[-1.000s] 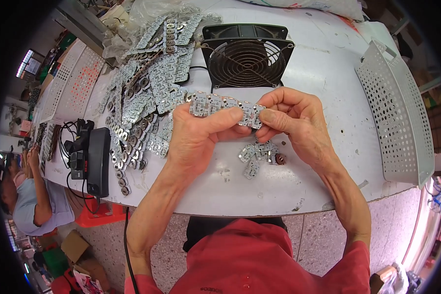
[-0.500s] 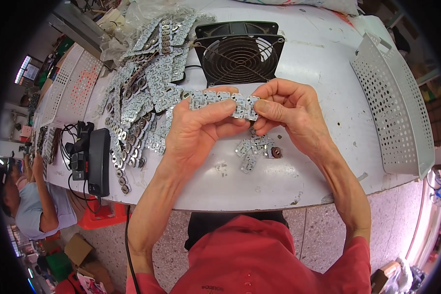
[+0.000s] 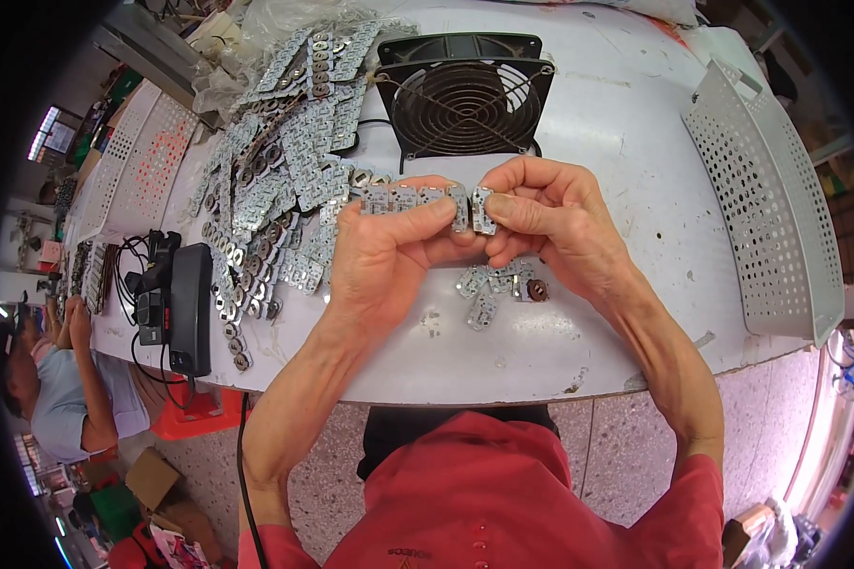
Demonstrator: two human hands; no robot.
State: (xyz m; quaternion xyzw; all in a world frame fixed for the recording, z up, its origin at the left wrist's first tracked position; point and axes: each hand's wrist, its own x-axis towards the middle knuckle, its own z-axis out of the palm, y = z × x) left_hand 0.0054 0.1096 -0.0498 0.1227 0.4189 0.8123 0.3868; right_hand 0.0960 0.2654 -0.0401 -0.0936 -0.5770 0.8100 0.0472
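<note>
My left hand is closed around a strip of small white circuit boards, its thumb lying over the front. The strip's right end board is turned nearly edge-on. Between the thumb and fingers of my right hand is a single small circuit board, with a narrow dark gap between it and the strip. Below both hands, several loose circuit boards lie on the table, one with a round brown part. A large heap of circuit board strips spreads out left of my left hand.
A black fan stands behind my hands on the white table. At the right is a grey perforated basket, at the left a white one. Black adapters with cables lie at the left edge. Another person sits far left.
The end board has come apart from the strip and is now in my right hand. The strip's new end board has tilted edge-on. The other person's hands have shifted slightly.
</note>
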